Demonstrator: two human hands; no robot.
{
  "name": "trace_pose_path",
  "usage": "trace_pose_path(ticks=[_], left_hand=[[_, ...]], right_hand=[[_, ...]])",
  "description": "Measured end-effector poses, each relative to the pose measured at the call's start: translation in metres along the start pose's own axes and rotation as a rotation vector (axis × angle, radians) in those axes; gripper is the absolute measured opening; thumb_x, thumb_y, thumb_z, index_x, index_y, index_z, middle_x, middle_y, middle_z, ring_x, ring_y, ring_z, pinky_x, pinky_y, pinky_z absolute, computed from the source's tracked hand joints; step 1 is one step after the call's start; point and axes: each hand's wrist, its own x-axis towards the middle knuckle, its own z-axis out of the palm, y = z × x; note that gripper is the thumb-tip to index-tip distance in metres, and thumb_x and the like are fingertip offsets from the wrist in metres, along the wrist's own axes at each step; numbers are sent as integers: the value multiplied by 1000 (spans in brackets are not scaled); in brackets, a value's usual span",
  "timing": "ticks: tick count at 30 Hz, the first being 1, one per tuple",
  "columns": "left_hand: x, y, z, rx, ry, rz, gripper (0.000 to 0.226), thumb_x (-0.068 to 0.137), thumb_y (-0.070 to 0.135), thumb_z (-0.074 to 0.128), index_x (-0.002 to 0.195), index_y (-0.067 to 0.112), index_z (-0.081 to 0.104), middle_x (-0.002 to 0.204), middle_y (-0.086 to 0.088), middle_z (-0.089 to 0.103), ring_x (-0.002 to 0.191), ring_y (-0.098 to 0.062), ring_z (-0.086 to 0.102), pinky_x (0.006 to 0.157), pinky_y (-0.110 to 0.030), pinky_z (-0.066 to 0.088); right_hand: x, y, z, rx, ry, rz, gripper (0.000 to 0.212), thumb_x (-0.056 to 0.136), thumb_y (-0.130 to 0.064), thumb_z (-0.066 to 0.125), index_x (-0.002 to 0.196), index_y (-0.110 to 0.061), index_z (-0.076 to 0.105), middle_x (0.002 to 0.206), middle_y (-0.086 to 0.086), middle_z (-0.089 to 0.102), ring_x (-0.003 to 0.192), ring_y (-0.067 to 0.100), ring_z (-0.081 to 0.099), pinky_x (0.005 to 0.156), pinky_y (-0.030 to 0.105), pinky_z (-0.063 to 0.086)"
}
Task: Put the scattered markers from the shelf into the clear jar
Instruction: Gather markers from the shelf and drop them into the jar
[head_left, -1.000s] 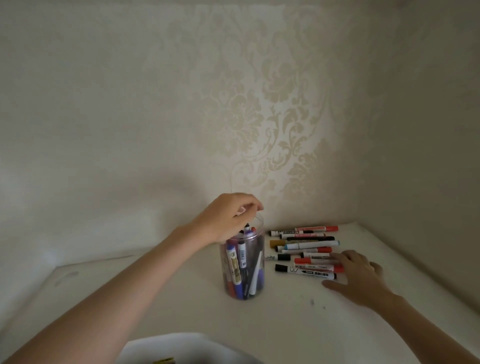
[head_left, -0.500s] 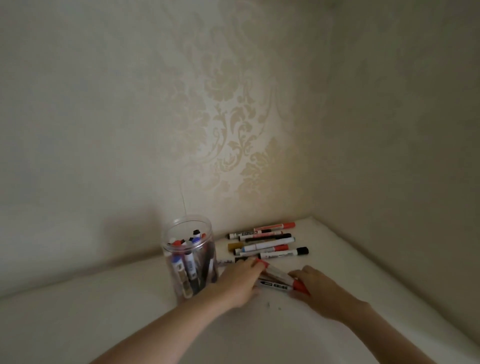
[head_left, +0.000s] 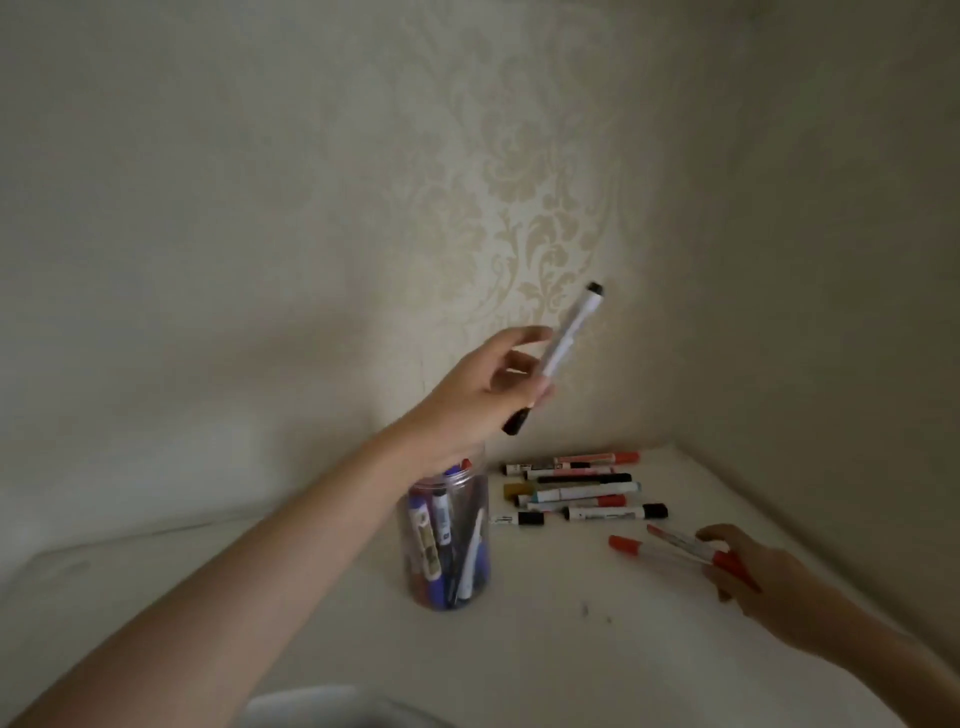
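Note:
A clear jar (head_left: 448, 545) stands on the white shelf (head_left: 545, 649) with several markers upright inside it. My left hand (head_left: 480, 400) is raised above the jar and pinches a white marker with a black cap (head_left: 569, 343), which is tilted with the cap end down. To the right, my right hand (head_left: 748, 577) holds two red-capped markers (head_left: 670, 548) just above the shelf. Several more markers (head_left: 576, 488) lie side by side in the back corner, right of the jar.
Patterned wallpaper walls (head_left: 545, 218) close the shelf at the back and right, forming a corner. A pale rounded object (head_left: 322, 709) shows at the bottom edge. Small dark specks (head_left: 587, 610) mark the shelf in front of the jar.
My left hand went from the jar's mouth down to the marker pile, and now it is lifted above the jar with a black-capped marker. My right hand has picked up two red markers.

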Motion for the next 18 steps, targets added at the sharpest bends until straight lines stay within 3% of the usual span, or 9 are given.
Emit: trace_pose_path(ticks=[2,6,9,11,15,18], left_hand=[[-11,2,-32,-122,104,-54,34,95,4,58,123,22,59,107,-4,63,109,-20,67,94,-30,53],[-37,-21,-57,192,195,-199,17,86,8,72,97,19,68,96,1,70,89,-11,69,81,-22,52],[-41,-33,-61,468,220,-228,18,73,14,83,89,17,73,86,9,72,80,-5,65,72,-19,48],[-40,-38,-62,549,178,-261,22,71,18,83,92,19,74,86,10,72,81,-5,65,69,-17,47],[-36,-37,-67,579,128,-262,36,80,24,76,112,22,61,98,6,73,92,-12,69,84,-29,54],[-34,-35,-70,654,118,-191,17,88,17,68,105,18,66,100,2,76,90,-12,70,84,-28,55]], right_hand=[[-3,-10,-2,-31,-17,2,17,94,-27,52,109,-32,46,68,2,68,52,4,59,51,11,46],[6,-46,-26,7,182,-36,14,89,-20,59,99,-30,61,60,-10,69,49,5,61,57,29,54],[17,-98,-65,145,355,-148,16,86,-16,63,98,-25,67,56,-10,68,45,5,59,51,20,51],[17,-143,-94,223,387,-238,15,87,-14,62,98,-23,66,55,-5,68,42,1,58,44,13,45],[11,-219,-130,12,187,-345,12,90,-26,59,100,-32,62,64,-7,72,43,-2,59,48,12,45],[18,-248,-132,-70,51,-342,19,89,-27,60,107,-26,66,68,-7,73,44,-2,61,48,10,47]])
